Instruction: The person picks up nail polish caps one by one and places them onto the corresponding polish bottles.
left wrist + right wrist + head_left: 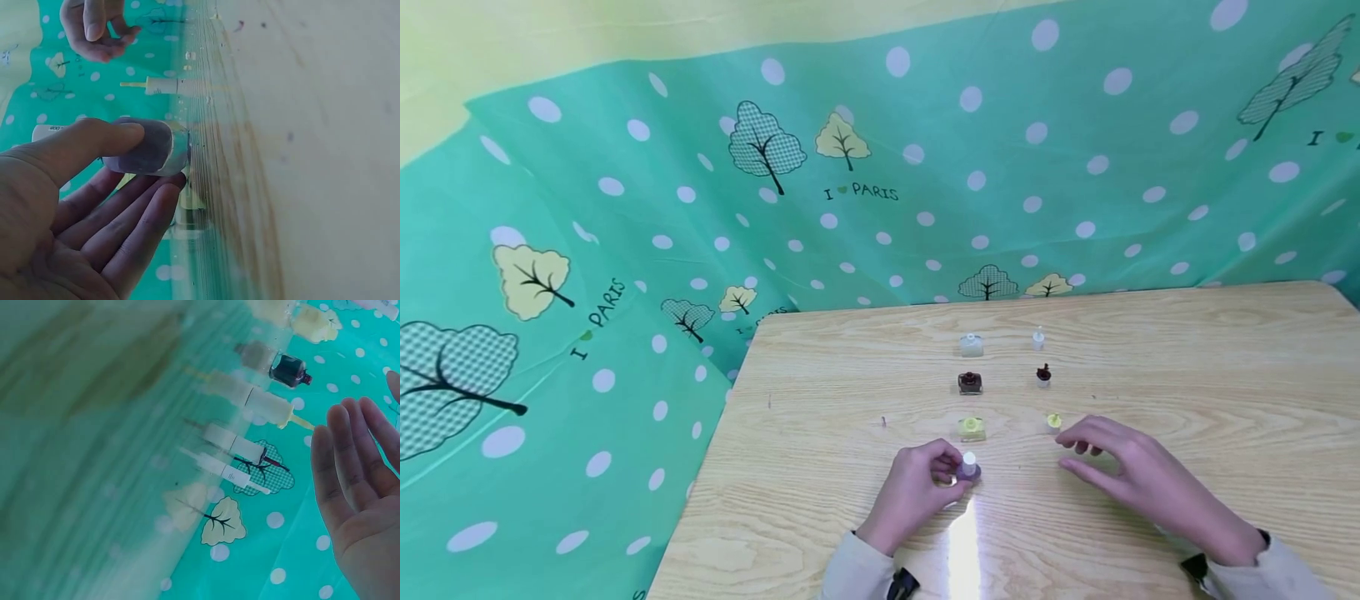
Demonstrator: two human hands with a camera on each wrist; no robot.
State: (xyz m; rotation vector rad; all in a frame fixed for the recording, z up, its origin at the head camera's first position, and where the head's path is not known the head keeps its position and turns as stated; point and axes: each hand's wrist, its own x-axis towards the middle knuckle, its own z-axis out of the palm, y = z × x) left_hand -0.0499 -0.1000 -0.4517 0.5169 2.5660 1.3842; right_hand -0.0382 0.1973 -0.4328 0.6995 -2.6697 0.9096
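My left hand [921, 485] pinches a purple nail polish bottle [147, 150] between thumb and fingers. It stands upright at the tabletop with its white cap [969, 462] on. The right hand [1138, 475] hovers over the table, fingers lightly bent and nothing in them. Just beyond its fingertips, a white cap with a yellow brush [1054, 422] stands brush up. Behind the purple bottle are an uncapped yellow bottle [972, 429], a dark red one [970, 383] and a whitish one [971, 345], in a column.
Farther back on the right, the dark red brush cap [1043, 377] and the white brush cap [1038, 338] stand brush up. The wooden table [820, 392] meets a green dotted curtain [880, 167] at its back and left. Light glares off the front of the table.
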